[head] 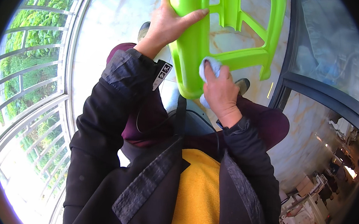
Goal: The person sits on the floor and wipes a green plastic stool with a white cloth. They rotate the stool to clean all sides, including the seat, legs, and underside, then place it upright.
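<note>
A bright green plastic stool point(189, 59) is held up before me, with its legs and cross braces in view; its seat is cut off or hard to make out at the top edge. My left hand point(170, 24) grips one broad leg near the top of the view, the thumb lying across its face. Lower down, my right hand point(221, 86) holds a light blue-white cloth point(213, 66) against the side of the same leg, beside a cross brace. Part of the cloth shows below the fingers.
Barred windows point(33, 55) run along the left, with greenery outside. A dark-framed glass door or panel point(327, 94) stands at the right. Beyond it, at lower right, are tables with various items. Marble-patterned floor point(108, 10) lies beneath; my knees are on both sides.
</note>
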`<state>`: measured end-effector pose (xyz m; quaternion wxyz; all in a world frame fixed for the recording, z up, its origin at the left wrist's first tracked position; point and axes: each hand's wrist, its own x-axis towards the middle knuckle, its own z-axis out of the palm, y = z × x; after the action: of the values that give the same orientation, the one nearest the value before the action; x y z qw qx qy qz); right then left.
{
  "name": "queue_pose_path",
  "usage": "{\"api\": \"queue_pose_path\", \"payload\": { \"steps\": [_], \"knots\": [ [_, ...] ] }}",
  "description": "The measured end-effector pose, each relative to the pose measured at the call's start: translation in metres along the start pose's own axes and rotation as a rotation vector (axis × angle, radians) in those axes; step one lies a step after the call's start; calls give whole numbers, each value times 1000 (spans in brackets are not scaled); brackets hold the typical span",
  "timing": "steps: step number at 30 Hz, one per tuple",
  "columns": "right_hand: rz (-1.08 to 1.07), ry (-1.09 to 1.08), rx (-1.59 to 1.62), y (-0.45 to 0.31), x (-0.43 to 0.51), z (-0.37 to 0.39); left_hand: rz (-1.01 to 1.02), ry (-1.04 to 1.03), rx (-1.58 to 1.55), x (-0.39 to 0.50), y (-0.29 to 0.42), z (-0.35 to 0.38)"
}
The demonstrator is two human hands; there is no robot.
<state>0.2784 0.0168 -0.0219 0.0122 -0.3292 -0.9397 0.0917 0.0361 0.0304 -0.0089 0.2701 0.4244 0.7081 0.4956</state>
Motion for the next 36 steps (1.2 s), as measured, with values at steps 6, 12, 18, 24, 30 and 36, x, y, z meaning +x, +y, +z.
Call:
{"api": "queue_pose_path", "payload": {
  "steps": [6, 12, 18, 24, 30, 36],
  "knots": [
    [-58, -417, 110, 17, -35, -15, 42, 15, 50, 2, -9, 1],
    [47, 199, 280, 24, 10, -39, 37, -76, 56, -1, 9, -5],
    [-93, -77, 44, 2, -15, 1, 25, -24, -134, -5, 32, -11],
    [-171, -437, 58, 46, -48, -16, 45, 57, -104, -4, 22, -4],
    [-62, 61, 227, 37, -5, -51, 95, -78, -80, 0, 7, -2],
    [-10, 83, 193, 27, 0, -7, 62, -58, -144, 4, -2, -4]
  ]
}}
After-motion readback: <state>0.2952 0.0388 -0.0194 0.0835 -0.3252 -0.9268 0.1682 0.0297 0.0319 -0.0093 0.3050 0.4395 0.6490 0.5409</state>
